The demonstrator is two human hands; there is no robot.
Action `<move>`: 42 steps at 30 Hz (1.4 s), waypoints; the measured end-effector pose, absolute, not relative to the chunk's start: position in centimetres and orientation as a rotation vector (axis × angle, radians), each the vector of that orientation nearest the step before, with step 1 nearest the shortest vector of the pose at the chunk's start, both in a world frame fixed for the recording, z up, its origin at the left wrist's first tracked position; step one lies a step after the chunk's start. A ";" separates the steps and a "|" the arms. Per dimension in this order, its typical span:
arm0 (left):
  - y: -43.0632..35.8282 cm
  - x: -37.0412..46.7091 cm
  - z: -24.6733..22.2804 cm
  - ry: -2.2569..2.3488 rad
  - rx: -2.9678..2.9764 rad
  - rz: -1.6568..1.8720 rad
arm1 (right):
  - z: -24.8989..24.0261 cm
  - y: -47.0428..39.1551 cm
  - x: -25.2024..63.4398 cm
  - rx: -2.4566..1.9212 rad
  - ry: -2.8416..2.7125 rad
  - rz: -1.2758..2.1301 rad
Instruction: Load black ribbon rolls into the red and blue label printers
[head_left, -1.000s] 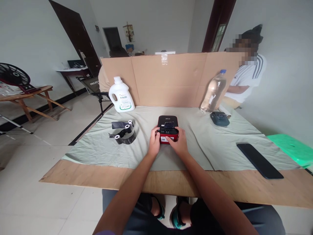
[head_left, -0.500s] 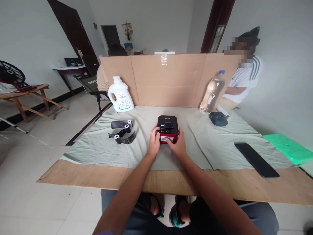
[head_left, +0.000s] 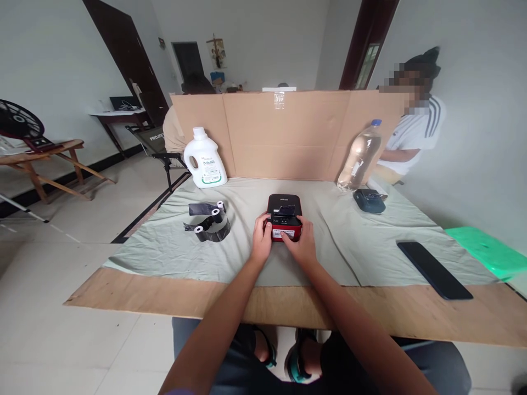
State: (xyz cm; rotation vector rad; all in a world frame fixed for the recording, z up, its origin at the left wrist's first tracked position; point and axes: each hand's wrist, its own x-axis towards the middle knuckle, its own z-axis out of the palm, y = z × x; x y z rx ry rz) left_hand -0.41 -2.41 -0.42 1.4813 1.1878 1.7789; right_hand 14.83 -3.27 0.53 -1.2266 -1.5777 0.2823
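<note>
A black-topped, red-sided box that looks like a small label printer (head_left: 284,200) sits on the cloth at the middle of the table. A dark strip (head_left: 285,210) lies at the slot on its top. My left hand (head_left: 261,240) grips its near left corner, thumb against the front face. At the near right corner, my right hand (head_left: 303,241) has its thumb over the white label on the front and its fingers along the side. Left of the box, dark film wound on several white-cored rolls (head_left: 216,215) lies on the cloth.
Behind stand a white detergent jug (head_left: 206,159), a clear bottle with a blue cap (head_left: 361,153) and a cardboard screen (head_left: 288,137). To the right are a dark case (head_left: 369,201) and a black phone (head_left: 434,270). A person (head_left: 415,120) sits beyond the screen.
The view has shifted very slightly. My right fingers have moved a little nearer the box's front right corner; both hands stay on the box, which keeps its place.
</note>
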 end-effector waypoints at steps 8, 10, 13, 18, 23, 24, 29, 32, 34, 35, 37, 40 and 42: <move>-2.2 -0.4 0.0 1.210 1.460 1.793 | 0.8 -3.2 14.9 -1.277 -1.597 0.214; -2.1 -0.4 0.1 1.230 1.455 1.787 | 0.8 -3.2 14.9 -1.280 -1.604 0.196; -1.9 -0.6 0.1 1.265 1.459 1.768 | 1.0 -3.2 15.0 -1.292 -1.614 0.189; -1.7 -0.8 0.0 1.291 1.484 1.733 | 1.4 -3.3 15.1 -1.306 -1.628 0.203; -1.6 -0.8 0.2 1.278 1.424 1.722 | 1.4 -3.3 15.0 -1.321 -1.635 0.199; -1.6 -0.9 0.2 1.268 1.415 1.722 | 1.4 -3.3 15.0 -1.326 -1.634 0.195; -1.5 -1.0 0.5 1.263 1.414 1.725 | 1.1 -3.3 14.9 -1.344 -1.638 0.152; -1.1 -1.0 0.5 1.306 1.420 1.714 | 1.2 -3.4 14.9 -1.363 -1.650 0.144; -0.8 -1.0 0.4 1.330 1.438 1.714 | 1.4 -3.5 15.0 -1.373 -1.658 0.144; -0.6 -0.9 0.3 1.337 1.446 1.720 | 1.5 -3.5 15.0 -1.378 -1.661 0.145; -0.4 -0.9 0.2 1.338 1.458 1.745 | 1.7 -3.6 15.1 -1.386 -1.664 0.152; -0.5 -0.8 0.1 1.329 1.473 1.783 | 1.8 -3.5 15.2 -1.390 -1.664 0.170; -0.7 -0.9 0.2 1.319 1.493 1.807 | 1.8 -3.4 15.2 -1.392 -1.659 0.195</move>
